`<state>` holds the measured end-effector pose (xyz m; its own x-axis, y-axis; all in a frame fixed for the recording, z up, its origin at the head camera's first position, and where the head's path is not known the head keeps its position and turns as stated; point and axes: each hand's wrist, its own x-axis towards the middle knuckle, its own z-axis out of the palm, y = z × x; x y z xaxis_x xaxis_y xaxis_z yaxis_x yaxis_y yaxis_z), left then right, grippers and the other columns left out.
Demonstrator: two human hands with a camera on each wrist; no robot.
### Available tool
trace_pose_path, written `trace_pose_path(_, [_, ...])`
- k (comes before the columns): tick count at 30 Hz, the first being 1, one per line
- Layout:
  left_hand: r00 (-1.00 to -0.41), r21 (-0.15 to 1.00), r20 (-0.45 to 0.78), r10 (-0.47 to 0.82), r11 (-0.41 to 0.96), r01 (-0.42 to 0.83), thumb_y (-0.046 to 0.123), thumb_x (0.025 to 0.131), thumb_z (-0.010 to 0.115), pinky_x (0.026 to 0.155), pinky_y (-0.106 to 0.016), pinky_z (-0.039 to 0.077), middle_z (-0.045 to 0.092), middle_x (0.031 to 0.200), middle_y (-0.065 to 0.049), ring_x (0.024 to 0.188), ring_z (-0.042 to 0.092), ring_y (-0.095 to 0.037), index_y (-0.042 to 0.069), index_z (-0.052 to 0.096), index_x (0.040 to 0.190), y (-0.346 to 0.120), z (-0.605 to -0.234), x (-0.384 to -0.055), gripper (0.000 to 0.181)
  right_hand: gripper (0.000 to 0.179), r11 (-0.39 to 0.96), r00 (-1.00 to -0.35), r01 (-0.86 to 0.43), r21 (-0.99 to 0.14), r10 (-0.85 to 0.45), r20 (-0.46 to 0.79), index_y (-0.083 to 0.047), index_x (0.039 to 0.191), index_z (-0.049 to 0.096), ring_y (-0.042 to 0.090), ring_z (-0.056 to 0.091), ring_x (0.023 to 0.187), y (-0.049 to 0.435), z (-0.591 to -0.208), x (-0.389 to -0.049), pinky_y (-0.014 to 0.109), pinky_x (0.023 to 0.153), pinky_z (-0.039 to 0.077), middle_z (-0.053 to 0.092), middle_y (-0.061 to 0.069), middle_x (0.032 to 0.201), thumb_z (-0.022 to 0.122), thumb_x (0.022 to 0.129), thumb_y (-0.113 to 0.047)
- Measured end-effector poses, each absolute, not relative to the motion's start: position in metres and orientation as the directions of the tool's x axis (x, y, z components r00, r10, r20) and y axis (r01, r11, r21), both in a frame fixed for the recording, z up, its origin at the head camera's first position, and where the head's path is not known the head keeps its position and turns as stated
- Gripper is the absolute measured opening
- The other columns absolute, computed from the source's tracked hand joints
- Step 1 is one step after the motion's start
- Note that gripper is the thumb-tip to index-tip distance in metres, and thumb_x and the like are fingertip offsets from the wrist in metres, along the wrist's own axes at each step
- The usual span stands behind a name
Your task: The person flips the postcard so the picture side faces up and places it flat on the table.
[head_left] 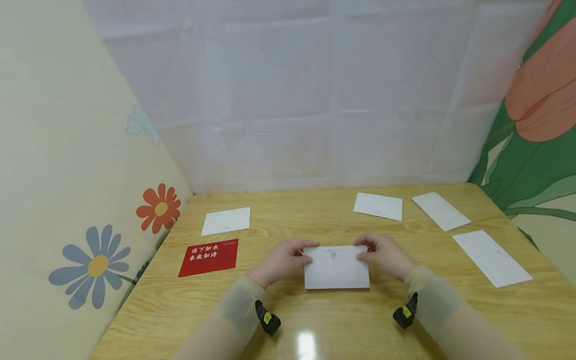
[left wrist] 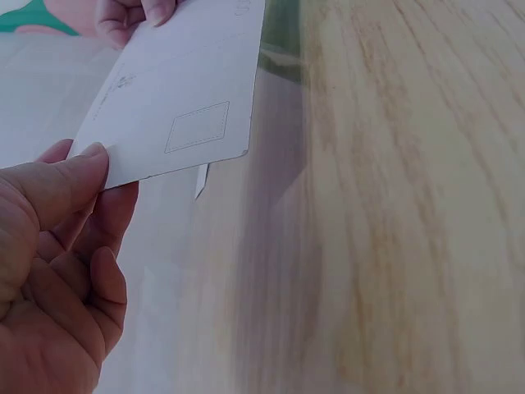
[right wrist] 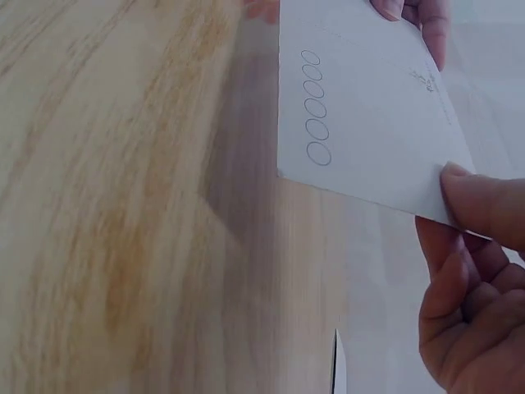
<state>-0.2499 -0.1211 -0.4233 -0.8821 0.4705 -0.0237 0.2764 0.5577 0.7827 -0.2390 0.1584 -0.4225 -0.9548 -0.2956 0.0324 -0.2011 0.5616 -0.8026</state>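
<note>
Between the two hands a white postcard point(head_left: 336, 272) is held above the wooden table. Its visible side shows a printed stamp box in the left wrist view and a row of oval outlines in the right wrist view. The left hand point(head_left: 286, 259) pinches one upper corner, thumb on the printed side and fingers behind. At the opposite corner, the right hand point(head_left: 386, 256) pinches the postcard the same way. Close up, the left hand point(left wrist: 61, 271) has its other fingers loosely curled under the card. The postcard's far side is hidden.
On the left of the table point(head_left: 288, 215) lie a red card point(head_left: 209, 257) with white characters and a white card point(head_left: 226, 221) behind it. Toward the right lie more white cards point(head_left: 378, 206), point(head_left: 441, 210) and a nearer white card point(head_left: 492, 258). A pale cloth point(head_left: 279, 100) hangs behind.
</note>
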Motion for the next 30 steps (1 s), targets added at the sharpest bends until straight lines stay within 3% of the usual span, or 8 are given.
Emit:
trace_pose_path(8, [-0.877,0.792,0.03,0.479,0.524,0.313,0.018,0.092,0.066,0.075,-0.031,0.05,0.063,0.116,0.004,0.09,0.055,-0.015,0.019,0.062,0.13,-0.1253,-0.4203,-0.2502,0.038,0.025,0.469,-0.955,-0.173,-0.866,-0.295,0.031,-0.007,0.111,0.065,0.021,0.053,0.095,0.1638,-0.4206,-0.2384,0.037,0.083,0.044,0.063,0.005,0.106,0.071,0.087,-0.013])
trace_pose_path(19, [-0.883,0.806,0.093,0.46,0.486,0.338,0.018,0.091,0.067,0.082,-0.034,0.051,0.065,0.115,-0.001,0.1,0.059,-0.015,0.017,0.067,0.123,-0.1257,-0.418,-0.249,0.032,0.02,0.394,-0.958,-0.203,-0.897,-0.269,0.099,-0.003,0.107,0.066,0.02,0.054,0.091,0.1647,-0.4187,-0.2345,0.032,0.076,0.047,0.064,0.008,0.101,0.069,0.088,-0.009])
trace_pose_path(30, [-0.875,0.772,0.134,0.465,0.505,0.386,0.015,0.092,0.065,0.07,-0.028,0.05,0.063,0.101,0.006,0.084,0.055,-0.013,0.019,0.071,0.116,-0.1263,-0.4153,-0.2464,0.024,0.014,0.389,-0.958,-0.206,-0.898,-0.266,0.105,-0.005,0.102,0.067,0.02,0.058,0.091,0.165,-0.4185,-0.2319,0.034,0.077,0.049,0.066,0.006,0.1,0.068,0.089,-0.008])
